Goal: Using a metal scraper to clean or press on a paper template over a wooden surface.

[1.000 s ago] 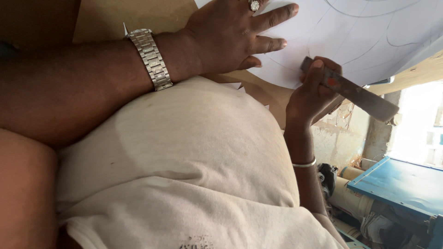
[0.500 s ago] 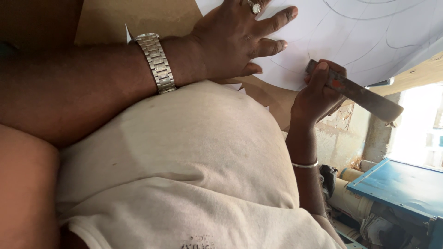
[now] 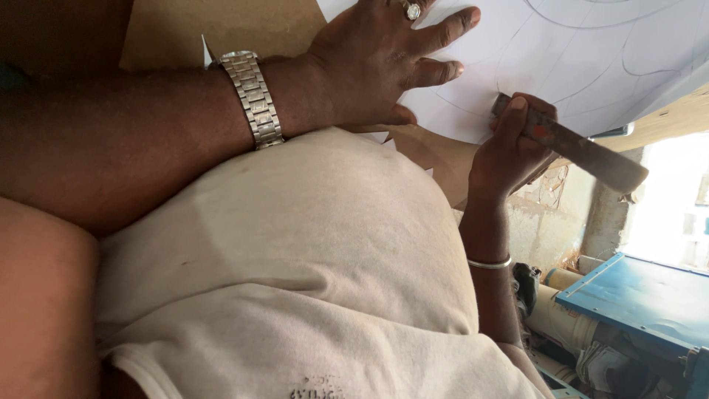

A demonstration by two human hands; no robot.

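My left hand [image 3: 377,63], with a ring and a metal wristwatch [image 3: 252,97], lies flat with spread fingers on a white paper sheet [image 3: 591,52] marked with curved pencil lines. The sheet rests on a brown board [image 3: 221,26]. My right hand [image 3: 509,151], a thin bangle on its wrist, is closed around a flat, dark metal blade tool [image 3: 591,155]. The tool's upper end touches the paper's lower edge near a drawn curve. My white shirt [image 3: 310,281] fills the middle of the view.
A cut brown cardboard piece [image 3: 436,151] sticks out below the paper. At lower right stand a blue flat-topped machine or table [image 3: 642,295], rolled material [image 3: 554,318] and a rough wall [image 3: 554,214]. Bright daylight comes from the right.
My left hand has slid slightly up the paper. The right hand and blade tool stay at almost the same spot on the paper's edge.
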